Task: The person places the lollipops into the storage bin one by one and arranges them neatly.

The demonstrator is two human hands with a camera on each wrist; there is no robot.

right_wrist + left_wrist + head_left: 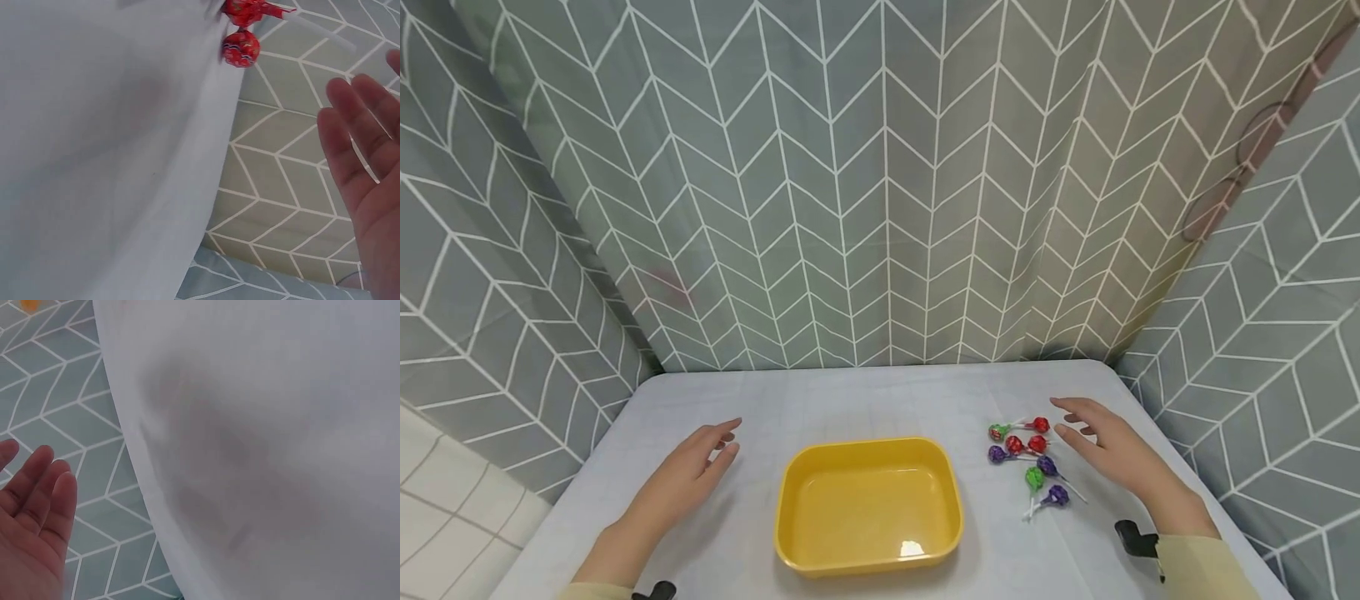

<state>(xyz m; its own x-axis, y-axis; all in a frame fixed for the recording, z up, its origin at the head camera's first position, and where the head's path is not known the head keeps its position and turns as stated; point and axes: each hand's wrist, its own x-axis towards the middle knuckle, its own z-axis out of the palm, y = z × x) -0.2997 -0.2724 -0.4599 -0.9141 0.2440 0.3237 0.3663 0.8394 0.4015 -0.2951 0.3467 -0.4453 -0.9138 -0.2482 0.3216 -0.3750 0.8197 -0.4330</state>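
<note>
My left hand (691, 472) hovers over the white table to the left of a yellow tray (868, 446), its fingers relaxed and holding nothing. Beside the lollipops on the right is my right hand (1108, 446), also holding nothing, fingers loosely extended. The lollipops lie in a loose cluster: red ones (1037, 444), purple ones (1056, 496) and green ones (1034, 478), with white sticks. In the right wrist view, two red lollipops (241, 49) show near the right hand (375, 169). The left wrist view has the left hand (37, 519) with no object by it.
The table is covered with a white cloth (700, 392). Grey curtains (865, 183) with a white chevron pattern hang behind it and along both sides. White floor tiles (460, 508) show at the lower left.
</note>
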